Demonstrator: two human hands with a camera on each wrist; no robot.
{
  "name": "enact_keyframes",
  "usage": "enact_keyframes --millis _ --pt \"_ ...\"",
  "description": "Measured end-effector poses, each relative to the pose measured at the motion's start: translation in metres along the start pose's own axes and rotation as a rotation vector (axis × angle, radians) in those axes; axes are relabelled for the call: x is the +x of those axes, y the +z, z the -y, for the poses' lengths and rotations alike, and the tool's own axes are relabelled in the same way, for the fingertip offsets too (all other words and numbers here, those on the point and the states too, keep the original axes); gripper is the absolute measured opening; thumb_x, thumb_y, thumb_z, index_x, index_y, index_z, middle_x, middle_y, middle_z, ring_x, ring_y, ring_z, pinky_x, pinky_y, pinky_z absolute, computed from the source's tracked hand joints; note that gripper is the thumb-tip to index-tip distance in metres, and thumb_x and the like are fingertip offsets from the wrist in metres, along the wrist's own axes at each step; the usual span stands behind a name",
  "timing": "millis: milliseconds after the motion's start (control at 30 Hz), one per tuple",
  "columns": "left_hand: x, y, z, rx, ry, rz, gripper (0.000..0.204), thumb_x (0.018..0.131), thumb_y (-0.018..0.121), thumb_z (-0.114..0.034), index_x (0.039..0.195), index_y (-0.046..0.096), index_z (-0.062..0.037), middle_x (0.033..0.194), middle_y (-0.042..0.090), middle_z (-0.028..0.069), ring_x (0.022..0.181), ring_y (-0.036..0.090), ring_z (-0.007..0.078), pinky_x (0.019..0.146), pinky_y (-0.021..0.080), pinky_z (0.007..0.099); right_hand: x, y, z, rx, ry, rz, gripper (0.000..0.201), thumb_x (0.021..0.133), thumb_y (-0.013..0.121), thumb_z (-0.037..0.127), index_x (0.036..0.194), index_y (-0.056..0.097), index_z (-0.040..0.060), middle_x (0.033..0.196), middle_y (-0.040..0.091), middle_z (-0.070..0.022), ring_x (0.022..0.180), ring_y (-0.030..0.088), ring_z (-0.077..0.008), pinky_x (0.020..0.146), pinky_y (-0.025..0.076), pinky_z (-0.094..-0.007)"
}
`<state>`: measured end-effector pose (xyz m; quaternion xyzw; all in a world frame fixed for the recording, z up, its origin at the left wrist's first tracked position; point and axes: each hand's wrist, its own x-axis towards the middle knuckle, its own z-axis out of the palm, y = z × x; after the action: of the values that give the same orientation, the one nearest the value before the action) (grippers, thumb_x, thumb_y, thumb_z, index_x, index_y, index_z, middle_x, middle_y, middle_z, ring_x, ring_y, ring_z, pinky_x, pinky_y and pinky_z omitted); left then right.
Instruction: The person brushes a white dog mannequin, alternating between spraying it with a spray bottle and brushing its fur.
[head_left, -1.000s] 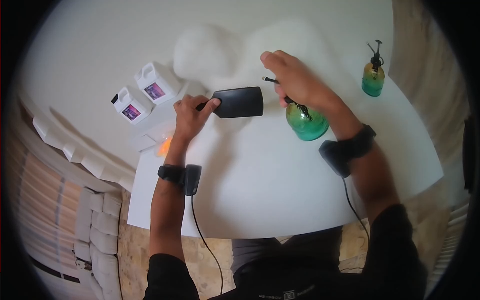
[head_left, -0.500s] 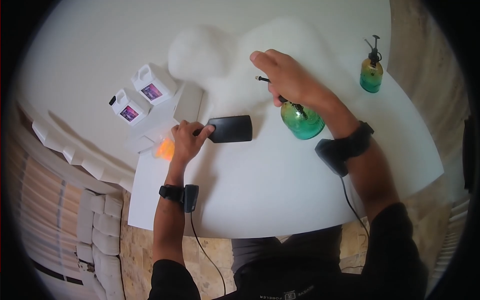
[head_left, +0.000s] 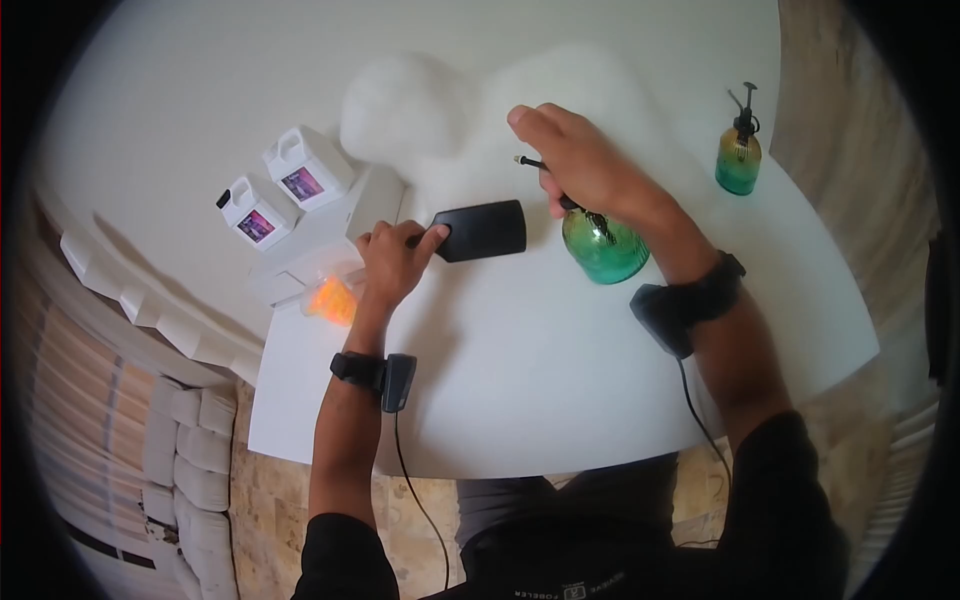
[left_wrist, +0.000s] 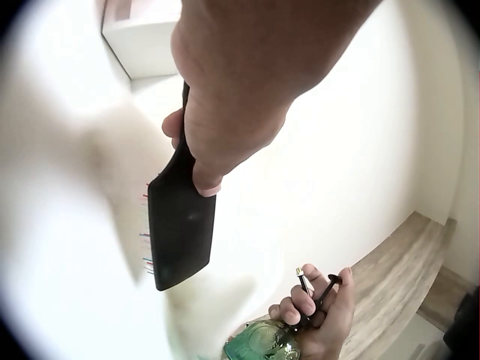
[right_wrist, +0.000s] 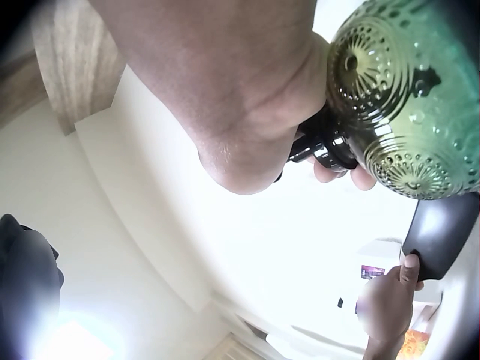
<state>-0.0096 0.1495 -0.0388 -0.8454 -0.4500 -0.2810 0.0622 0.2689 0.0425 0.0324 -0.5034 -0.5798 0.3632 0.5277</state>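
Observation:
A black paddle brush is gripped at its handle by the left hand, thumb on the back of the head. Thin coloured bristles show along one edge of the brush in the left wrist view. The right hand grips the black pump neck of a green and yellow glass spray bottle, thumb up near the plunger, nozzle pointing left. In the left wrist view, that thumb touches the plunger top. Beyond both hands lies a fluffy white mass; whether the bristles touch it cannot be told.
Two white jugs with purple labels stand at the left by a white box. An orange item in clear wrapping lies below them. A second spray bottle stands at the right of the white table.
The left hand and brush first came toward the body, then moved partway back up and to the right. The right hand keeps its grip on the bottle, nearly in place.

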Motion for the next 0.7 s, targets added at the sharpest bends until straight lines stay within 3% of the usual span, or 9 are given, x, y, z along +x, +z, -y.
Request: enact_keyframes --millis 67,133,200,267,300,367,400,467,700 --pt "-0.013 -0.003 0.0 0.023 0.013 0.019 0.05 0.091 0.073 -0.05 0.081 0.077 -0.0019 0.064 0.066 0.0134 0.07 0.058 0.0296 0.082 0.045 0.0436 0.001 0.001 -0.002 -0.03 -0.029 -0.006 0.064 0.098 0.046 0.058 0.095 0.054 -0.0053 0.069 0.053 -0.0089 0.05 0.055 -0.0175 0.053 0.049 -0.0333" --pt "-0.022 -0.009 -0.001 0.05 0.043 0.107 0.048 0.092 0.072 -0.049 0.081 0.077 -0.002 0.064 0.066 0.0136 0.068 0.058 0.0294 0.083 0.045 0.0442 -0.001 0.002 0.0 -0.046 -0.026 0.002 0.064 0.098 0.045 0.058 0.096 0.054 -0.0052 0.069 0.053 -0.0088 0.05 0.055 -0.0178 0.053 0.049 -0.0334" --pt "-0.024 -0.015 -0.006 0.008 -0.031 0.191 0.049 0.093 0.072 -0.048 0.08 0.077 -0.0009 0.063 0.065 0.0145 0.065 0.058 0.0291 0.076 0.047 0.0446 -0.002 0.003 0.0 -0.068 -0.025 0.008 0.064 0.098 0.045 0.059 0.096 0.054 -0.005 0.069 0.053 -0.0088 0.05 0.055 -0.018 0.053 0.049 -0.0336" --pt "-0.023 -0.02 -0.011 -0.031 -0.126 0.289 0.048 0.092 0.07 -0.049 0.08 0.077 -0.0027 0.068 0.068 0.0115 0.079 0.06 0.0294 0.087 0.037 0.0431 -0.003 0.003 0.001 -0.08 0.0 0.017 0.065 0.098 0.045 0.059 0.096 0.054 -0.005 0.069 0.053 -0.0091 0.05 0.055 -0.0182 0.054 0.049 -0.0339" --pt "-0.022 -0.019 -0.011 -0.034 -0.126 0.289 0.048 0.092 0.07 -0.049 0.08 0.077 -0.0027 0.068 0.068 0.0115 0.079 0.06 0.0294 0.087 0.037 0.0431 -0.002 0.003 0.0 -0.082 0.001 0.017 0.065 0.098 0.045 0.059 0.096 0.054 -0.005 0.069 0.053 -0.0091 0.05 0.055 -0.0182 0.054 0.049 -0.0339" --pt "-0.016 -0.016 -0.01 -0.114 0.016 0.055 0.046 0.091 0.075 -0.044 0.083 0.077 0.001 0.061 0.061 0.0161 0.064 0.058 0.0285 0.067 0.048 0.0429 0.0 0.003 -0.003 -0.088 0.032 0.06 0.06 0.102 0.043 0.057 0.115 0.054 -0.0001 0.067 0.049 -0.0034 0.048 0.05 -0.0126 0.051 0.046 -0.0285" --pt "-0.013 -0.015 -0.01 -0.116 0.015 0.052 0.046 0.091 0.075 -0.044 0.083 0.077 0.001 0.061 0.061 0.0161 0.064 0.058 0.0285 0.067 0.048 0.0429 -0.001 0.003 -0.003 -0.092 0.03 0.061 0.06 0.102 0.043 0.057 0.115 0.054 -0.0001 0.067 0.049 -0.0034 0.048 0.05 -0.0126 0.051 0.046 -0.0285" --pt "-0.004 -0.016 -0.016 -0.102 -0.016 -0.044 0.046 0.091 0.072 -0.049 0.081 0.078 -0.0045 0.07 0.068 0.0104 0.077 0.056 0.0274 0.089 0.036 0.0428 -0.003 0.004 -0.001 -0.107 0.049 0.064 0.061 0.103 0.039 0.059 0.114 0.053 0.0004 0.068 0.048 -0.0029 0.049 0.049 -0.0127 0.052 0.046 -0.0291" --pt "0.008 0.0 -0.015 -0.148 -0.05 -0.141 0.049 0.091 0.071 -0.052 0.082 0.078 -0.0043 0.068 0.066 0.0118 0.075 0.057 0.0284 0.091 0.035 0.0428 -0.007 0.004 0.004 -0.056 0.065 -0.001 0.063 0.104 0.035 0.061 0.114 0.051 0.001 0.067 0.046 -0.0031 0.05 0.047 -0.0137 0.054 0.044 -0.0291"
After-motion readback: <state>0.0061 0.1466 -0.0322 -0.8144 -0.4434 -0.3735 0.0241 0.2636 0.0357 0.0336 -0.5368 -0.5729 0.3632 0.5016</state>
